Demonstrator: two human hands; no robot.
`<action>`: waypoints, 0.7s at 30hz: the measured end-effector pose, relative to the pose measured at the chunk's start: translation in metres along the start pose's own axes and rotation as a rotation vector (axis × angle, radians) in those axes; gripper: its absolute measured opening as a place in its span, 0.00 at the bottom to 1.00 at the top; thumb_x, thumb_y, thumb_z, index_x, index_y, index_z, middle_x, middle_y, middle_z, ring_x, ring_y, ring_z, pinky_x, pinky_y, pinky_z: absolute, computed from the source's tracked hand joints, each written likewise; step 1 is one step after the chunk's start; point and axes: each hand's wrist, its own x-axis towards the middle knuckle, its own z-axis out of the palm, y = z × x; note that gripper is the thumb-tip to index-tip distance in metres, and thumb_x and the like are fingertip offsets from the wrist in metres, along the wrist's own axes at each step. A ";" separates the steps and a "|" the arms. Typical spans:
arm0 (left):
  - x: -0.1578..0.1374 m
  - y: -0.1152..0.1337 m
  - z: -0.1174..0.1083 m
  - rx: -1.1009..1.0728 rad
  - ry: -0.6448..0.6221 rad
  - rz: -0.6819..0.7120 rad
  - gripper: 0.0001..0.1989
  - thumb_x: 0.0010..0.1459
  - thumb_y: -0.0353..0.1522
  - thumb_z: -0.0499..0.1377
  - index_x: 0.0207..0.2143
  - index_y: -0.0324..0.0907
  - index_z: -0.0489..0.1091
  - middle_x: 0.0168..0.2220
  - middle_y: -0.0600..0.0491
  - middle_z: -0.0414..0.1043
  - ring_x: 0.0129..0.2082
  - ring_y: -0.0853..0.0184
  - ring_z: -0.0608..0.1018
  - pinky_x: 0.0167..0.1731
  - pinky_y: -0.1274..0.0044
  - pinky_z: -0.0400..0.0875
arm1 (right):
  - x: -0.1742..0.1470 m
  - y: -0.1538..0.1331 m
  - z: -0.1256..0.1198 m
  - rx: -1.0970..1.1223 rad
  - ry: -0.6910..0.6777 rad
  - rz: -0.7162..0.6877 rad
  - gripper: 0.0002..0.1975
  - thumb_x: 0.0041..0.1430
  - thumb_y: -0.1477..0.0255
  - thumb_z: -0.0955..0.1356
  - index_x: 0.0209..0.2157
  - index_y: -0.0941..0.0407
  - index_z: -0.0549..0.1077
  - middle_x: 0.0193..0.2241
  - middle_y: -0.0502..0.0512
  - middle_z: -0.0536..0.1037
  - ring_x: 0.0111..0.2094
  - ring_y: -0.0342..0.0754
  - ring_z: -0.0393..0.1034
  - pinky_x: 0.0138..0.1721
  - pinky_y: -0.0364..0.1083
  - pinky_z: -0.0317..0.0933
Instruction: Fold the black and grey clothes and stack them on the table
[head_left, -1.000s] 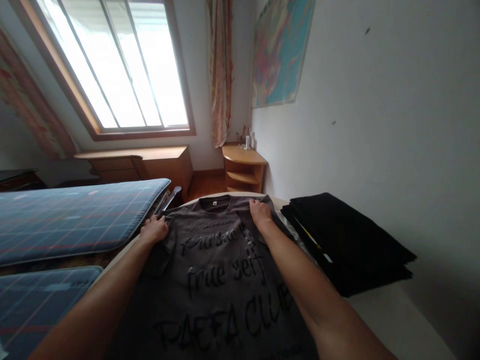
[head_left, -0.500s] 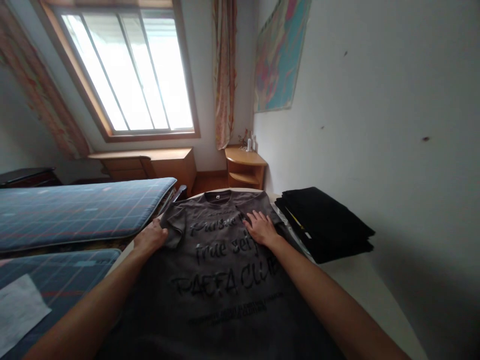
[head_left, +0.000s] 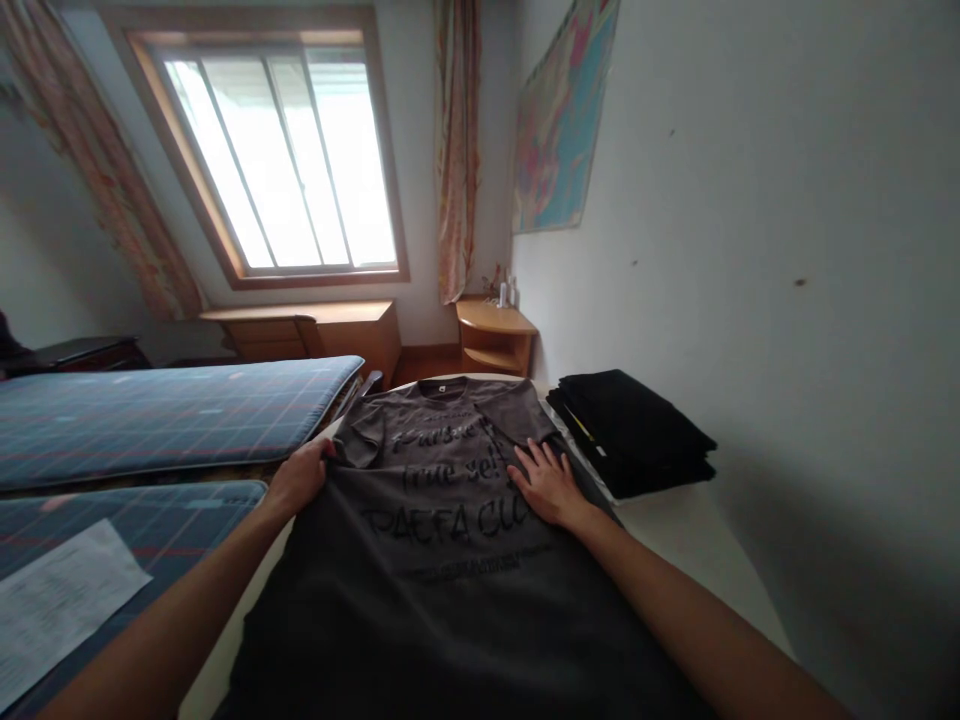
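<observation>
A dark grey T-shirt (head_left: 450, 600) with black lettering lies spread face up, its neckline at the far end. My left hand (head_left: 298, 478) is closed on the shirt's left edge, just below the sleeve, fingers curled over the cloth. My right hand (head_left: 546, 484) rests flat with spread fingers on the right side of the chest, covering part of the lettering. The right sleeve is folded inward over the chest, beyond that hand. The shirt's near end runs out of view at the bottom.
A pale table (head_left: 739, 570) bears the shirt and a stack of folded black clothes (head_left: 637, 430) at right, close to the wall. Blue plaid mattresses (head_left: 180, 410) lie at left, with a paper sheet (head_left: 75, 605) on the nearer one. A corner shelf (head_left: 495, 318) stands beyond.
My left hand has moved from the sleeve to the shirt's side edge below it. My right hand has slid lower and slightly right across the chest. The view has shifted a little.
</observation>
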 end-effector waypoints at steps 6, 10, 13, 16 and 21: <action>0.013 0.012 0.012 0.032 0.042 0.093 0.19 0.62 0.27 0.46 0.49 0.40 0.73 0.54 0.45 0.72 0.50 0.61 0.78 0.53 0.74 0.67 | 0.002 -0.001 -0.006 0.019 0.043 0.015 0.30 0.70 0.55 0.55 0.68 0.53 0.57 0.72 0.57 0.47 0.70 0.62 0.41 0.67 0.65 0.36; 0.007 0.022 0.018 0.065 0.050 0.092 0.18 0.63 0.31 0.47 0.49 0.39 0.72 0.54 0.44 0.72 0.49 0.58 0.78 0.51 0.71 0.69 | -0.022 -0.031 -0.021 0.088 0.237 -0.227 0.20 0.70 0.66 0.59 0.58 0.56 0.70 0.64 0.60 0.66 0.64 0.55 0.57 0.66 0.57 0.43; -0.001 0.029 0.022 0.088 0.066 0.055 0.19 0.64 0.32 0.46 0.50 0.38 0.70 0.54 0.42 0.71 0.46 0.55 0.79 0.46 0.68 0.72 | -0.059 -0.070 -0.030 0.200 0.268 -0.598 0.12 0.68 0.68 0.63 0.46 0.53 0.75 0.52 0.56 0.76 0.55 0.50 0.66 0.59 0.50 0.53; -0.009 0.034 0.025 0.100 0.097 0.036 0.19 0.65 0.32 0.44 0.53 0.38 0.68 0.55 0.41 0.69 0.49 0.54 0.77 0.44 0.68 0.72 | -0.099 -0.111 -0.019 0.195 0.155 -0.962 0.06 0.64 0.65 0.67 0.38 0.52 0.74 0.39 0.50 0.80 0.43 0.47 0.71 0.51 0.49 0.58; -0.017 0.037 0.026 0.107 0.117 0.047 0.20 0.66 0.31 0.43 0.54 0.38 0.66 0.55 0.42 0.70 0.53 0.57 0.75 0.48 0.70 0.70 | -0.130 -0.152 0.034 0.018 0.048 -1.309 0.09 0.66 0.60 0.68 0.38 0.49 0.73 0.33 0.44 0.80 0.35 0.45 0.72 0.38 0.48 0.59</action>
